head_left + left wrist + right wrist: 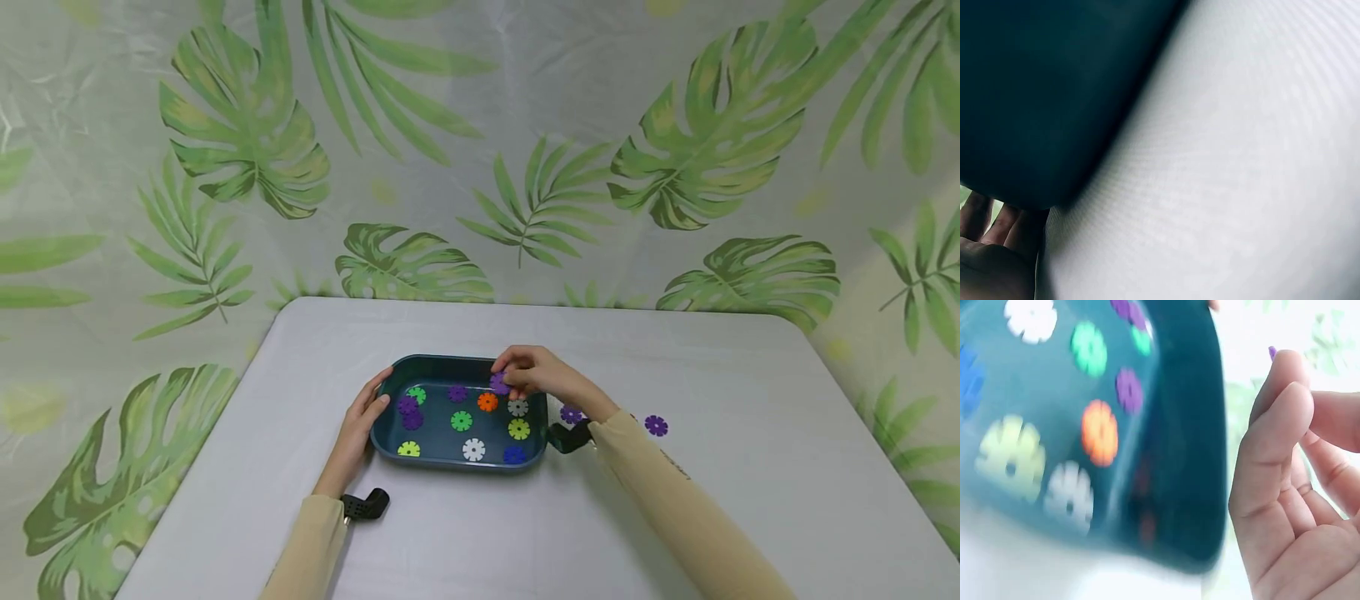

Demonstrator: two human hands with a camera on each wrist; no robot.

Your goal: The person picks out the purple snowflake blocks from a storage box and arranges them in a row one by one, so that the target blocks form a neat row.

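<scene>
A dark teal tray lies on the table with several notched plastic snowflake discs scattered inside, among them an orange disc, a white disc and a blue disc. At its left end my left hand holds the rim, thumb on top and fingers along the outer wall. My right hand is above the tray's far right corner, pinching a purple snowflake disc between thumb and fingers. Only a sliver of that disc shows past the fingertips in the right wrist view.
To the tray's right, a purple disc lies partly by my right wrist and another purple disc sits beyond my sleeve. The white table ends at a leaf-patterned backdrop. A black wrist camera hangs under my left wrist.
</scene>
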